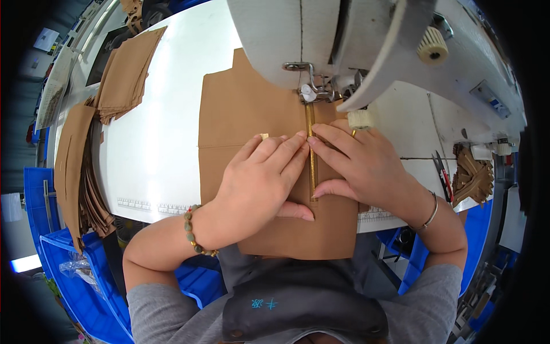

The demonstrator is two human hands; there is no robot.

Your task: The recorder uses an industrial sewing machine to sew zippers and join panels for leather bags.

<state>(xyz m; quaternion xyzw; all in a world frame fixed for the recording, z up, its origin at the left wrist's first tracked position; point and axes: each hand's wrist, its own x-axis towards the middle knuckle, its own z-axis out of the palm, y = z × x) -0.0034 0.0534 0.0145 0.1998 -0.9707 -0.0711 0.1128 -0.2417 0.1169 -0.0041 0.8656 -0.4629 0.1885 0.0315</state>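
A brown, leather-like panel (226,112) lies under the sewing machine (266,34), and its near end hangs over the table's front edge. Down the panel runs a gold-toothed zipper (313,166), which meets the presser foot (307,94) at its far end. My left hand (258,178) rests flat on the panel left of the zipper, fingers stretched out and fingertips at the teeth. On the other side, my right hand (361,160) lies with fingers apart, its index fingertip and thumb touching the zipper's edge. Neither hand grips anything. The needle is hard to make out.
Stacked brown pieces (126,74) lie at the far left, with another pile (74,172) draped over the table's left edge. Red-handled scissors (444,175) and brown scraps (472,175) sit at right. Blue bins (80,286) stand below the table.
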